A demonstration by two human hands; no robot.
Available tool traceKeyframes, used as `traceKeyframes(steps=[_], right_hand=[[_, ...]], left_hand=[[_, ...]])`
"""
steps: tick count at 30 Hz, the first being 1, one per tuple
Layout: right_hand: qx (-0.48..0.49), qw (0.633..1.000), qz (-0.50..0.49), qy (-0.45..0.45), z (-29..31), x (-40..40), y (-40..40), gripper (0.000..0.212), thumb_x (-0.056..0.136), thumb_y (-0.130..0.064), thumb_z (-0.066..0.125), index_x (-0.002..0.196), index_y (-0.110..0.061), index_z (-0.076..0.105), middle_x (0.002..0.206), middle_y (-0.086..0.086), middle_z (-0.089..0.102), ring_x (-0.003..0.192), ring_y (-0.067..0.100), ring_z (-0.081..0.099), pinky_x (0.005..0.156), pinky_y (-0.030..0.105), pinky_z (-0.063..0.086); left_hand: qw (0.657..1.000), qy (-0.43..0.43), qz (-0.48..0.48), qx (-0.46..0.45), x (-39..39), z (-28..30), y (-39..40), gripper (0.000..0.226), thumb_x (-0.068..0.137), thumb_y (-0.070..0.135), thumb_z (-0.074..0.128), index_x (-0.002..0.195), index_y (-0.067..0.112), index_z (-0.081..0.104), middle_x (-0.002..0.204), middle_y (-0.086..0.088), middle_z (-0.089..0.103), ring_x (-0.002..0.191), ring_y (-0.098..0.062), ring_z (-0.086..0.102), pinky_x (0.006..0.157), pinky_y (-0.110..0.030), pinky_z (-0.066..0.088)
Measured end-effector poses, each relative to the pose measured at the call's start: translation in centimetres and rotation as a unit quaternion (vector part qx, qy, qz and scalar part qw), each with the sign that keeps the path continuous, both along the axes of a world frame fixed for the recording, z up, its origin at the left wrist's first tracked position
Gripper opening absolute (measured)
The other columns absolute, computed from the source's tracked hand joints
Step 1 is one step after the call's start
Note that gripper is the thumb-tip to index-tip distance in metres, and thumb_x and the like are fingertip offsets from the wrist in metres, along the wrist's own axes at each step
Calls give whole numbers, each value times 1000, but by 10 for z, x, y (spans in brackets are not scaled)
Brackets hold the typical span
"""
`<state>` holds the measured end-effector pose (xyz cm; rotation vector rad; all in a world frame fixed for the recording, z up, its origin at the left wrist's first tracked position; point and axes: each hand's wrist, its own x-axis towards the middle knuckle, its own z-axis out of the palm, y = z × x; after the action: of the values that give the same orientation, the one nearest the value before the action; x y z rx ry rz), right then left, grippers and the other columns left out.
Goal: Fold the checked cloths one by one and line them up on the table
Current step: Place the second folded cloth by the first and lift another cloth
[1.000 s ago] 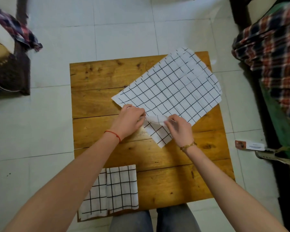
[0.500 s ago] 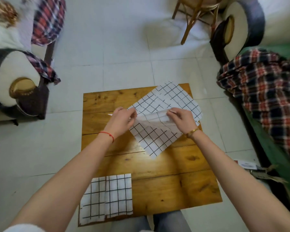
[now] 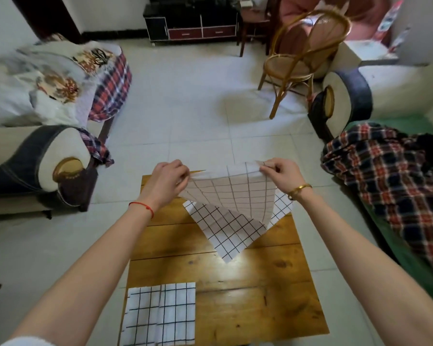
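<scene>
A white checked cloth (image 3: 235,221) with thin black lines hangs over the far half of the wooden table (image 3: 235,283), one edge lifted off the wood. My left hand (image 3: 166,182) pinches the lifted edge at its left corner. My right hand (image 3: 281,174) pinches the same edge at its right corner. The raised flap shows its paler underside, while the lower point of the cloth lies on the table. A second checked cloth (image 3: 160,314), folded into a rectangle, lies at the near left corner of the table.
A sofa arm (image 3: 43,168) stands left of the table, and a plaid blanket (image 3: 395,188) on a green seat lies to the right. A rattan chair (image 3: 303,58) stands farther back on the tiled floor.
Both hands have lifted the cloth edge up off the table and carried it away from me. My head has tilted up, so more of the room shows.
</scene>
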<state>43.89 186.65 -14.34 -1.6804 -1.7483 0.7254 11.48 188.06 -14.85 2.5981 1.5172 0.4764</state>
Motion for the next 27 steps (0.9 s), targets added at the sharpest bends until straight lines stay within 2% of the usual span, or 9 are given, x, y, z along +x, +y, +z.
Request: traceKeyframes(steps=[2,4,8,11,14,18,21,24,27], right_hand=[[11,1000,-3,-11,12,3,-1,30,86,-19,66,59,-26,56,63,-10,55,63,1,48,62,16,35],[23,999,0,-24,24,5,0,8,85,-20,67,79,-17,70,73,-7,64,71,4,55,67,14,41],[66,995,13,-71,47,8,2,8,84,-21,67,87,-14,71,77,-4,67,73,10,57,62,5,37],[84,991,26,-99,62,8,4,8,85,-19,65,88,-14,71,77,2,69,72,16,59,61,5,38],[105,987,35,-121,73,8,7,8,85,-16,65,90,-13,71,78,5,70,75,19,62,69,22,45],[117,979,58,-155,84,10,10,10,88,-19,62,92,-15,70,81,3,70,77,20,63,74,29,49],[127,976,71,-165,93,11,9,12,89,-16,59,93,-14,70,82,5,70,79,22,62,75,36,51],[141,975,72,-157,98,13,8,13,90,-13,58,93,-11,70,82,7,70,77,22,61,71,32,47],[142,977,69,-144,103,17,6,14,91,-12,56,94,-10,69,80,4,68,75,17,57,68,26,38]], left_hand=[[1000,9,8,21,-3,12,-3,13,95,23,55,96,15,66,91,2,60,78,-19,58,85,-32,39],[999,9,15,31,-6,24,-7,14,96,25,53,96,16,63,93,3,59,79,-18,57,85,-32,39],[999,5,30,45,-11,48,-12,15,98,29,49,95,18,59,90,5,60,76,-15,54,85,-31,39],[998,-4,35,44,-13,66,-18,12,98,26,50,95,17,57,85,4,64,74,-16,55,84,-33,42],[998,-17,39,55,-16,81,-23,9,98,20,51,98,13,57,85,-3,68,79,-26,58,74,-33,43],[996,-29,52,70,-20,97,-26,11,98,18,52,104,14,59,91,-4,70,82,-25,63,67,-32,49],[994,-37,46,87,-22,108,-30,14,97,17,54,106,12,63,96,-4,72,83,-24,66,65,-27,46],[993,-44,43,100,-25,117,-33,16,96,19,55,106,13,65,98,-2,72,85,-22,66,66,-27,48],[992,-50,44,103,-27,122,-36,16,94,23,58,102,13,67,94,-1,72,82,-19,66,65,-22,43]])
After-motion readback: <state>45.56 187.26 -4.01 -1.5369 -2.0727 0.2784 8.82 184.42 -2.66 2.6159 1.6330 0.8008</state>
